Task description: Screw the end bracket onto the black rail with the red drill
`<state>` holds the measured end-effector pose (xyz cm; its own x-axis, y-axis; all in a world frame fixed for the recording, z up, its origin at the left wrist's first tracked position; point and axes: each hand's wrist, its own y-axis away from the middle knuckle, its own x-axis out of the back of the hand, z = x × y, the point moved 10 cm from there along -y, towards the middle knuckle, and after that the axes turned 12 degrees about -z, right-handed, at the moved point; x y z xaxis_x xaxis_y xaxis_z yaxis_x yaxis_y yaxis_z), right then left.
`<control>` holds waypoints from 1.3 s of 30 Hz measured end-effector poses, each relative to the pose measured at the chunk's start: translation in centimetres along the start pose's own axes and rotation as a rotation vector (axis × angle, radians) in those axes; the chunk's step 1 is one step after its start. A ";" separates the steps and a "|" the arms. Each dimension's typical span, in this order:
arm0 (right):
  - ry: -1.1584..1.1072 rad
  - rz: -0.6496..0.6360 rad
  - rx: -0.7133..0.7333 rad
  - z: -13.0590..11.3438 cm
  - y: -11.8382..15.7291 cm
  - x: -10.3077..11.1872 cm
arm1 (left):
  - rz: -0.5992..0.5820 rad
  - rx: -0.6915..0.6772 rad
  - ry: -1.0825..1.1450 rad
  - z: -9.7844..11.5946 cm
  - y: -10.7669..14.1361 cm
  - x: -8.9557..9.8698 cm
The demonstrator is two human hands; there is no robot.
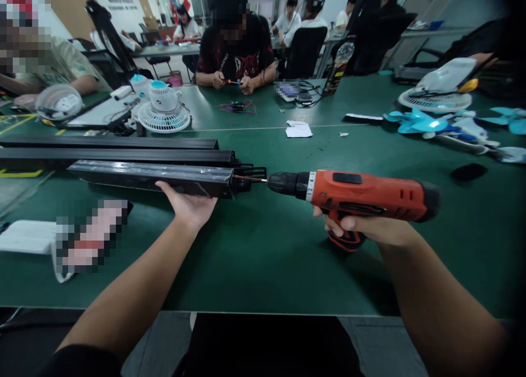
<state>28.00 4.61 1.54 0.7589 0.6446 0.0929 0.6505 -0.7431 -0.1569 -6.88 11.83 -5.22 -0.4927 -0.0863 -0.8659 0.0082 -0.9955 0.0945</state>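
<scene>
An orange and black cordless drill [365, 193] is in my right hand [365, 228], whose fingers wrap round its handle. The drill points left, and its long thin bit [252, 179] meets the right end of a long black bar-shaped casing [152, 174]. I cannot tell whether the tip sits on a screw there. My left hand [189, 204] grips the casing from the near side close to that end, its thumb along the front face and its other fingers hidden underneath. Two more black bars [110, 143] lie parallel just behind it.
A phone [96, 234] and a white object [28, 237] lie at the near left of the green table [263, 273]. Small fans [164, 114] stand behind the bars. Blue fan blades [417, 124] and fan parts lie at right. Across the table a person [236, 53] holds a small tool.
</scene>
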 end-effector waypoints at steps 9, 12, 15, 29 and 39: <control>-0.049 0.007 0.013 0.1 -0.2 -0.2 | 0.016 0.001 -0.002 0.0 0.1 0.1; -0.046 0.032 -0.003 0.0 -0.1 0.0 | 0.007 0.007 0.005 -0.1 0.2 0.0; -0.031 0.033 -0.029 0.1 0.0 0.1 | -0.010 0.015 0.020 -0.2 0.1 -0.1; -0.044 -0.017 -0.021 0.2 -0.1 -0.3 | 0.000 0.001 0.008 -0.1 0.2 -0.3; -0.026 -0.006 -0.019 0.1 -0.1 -0.2 | 0.005 0.007 -0.005 -0.1 0.4 -0.6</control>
<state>27.76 4.60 1.41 0.7539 0.6535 0.0680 0.6558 -0.7422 -0.1380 -6.47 11.48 -4.75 -0.4968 -0.0910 -0.8631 0.0049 -0.9948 0.1021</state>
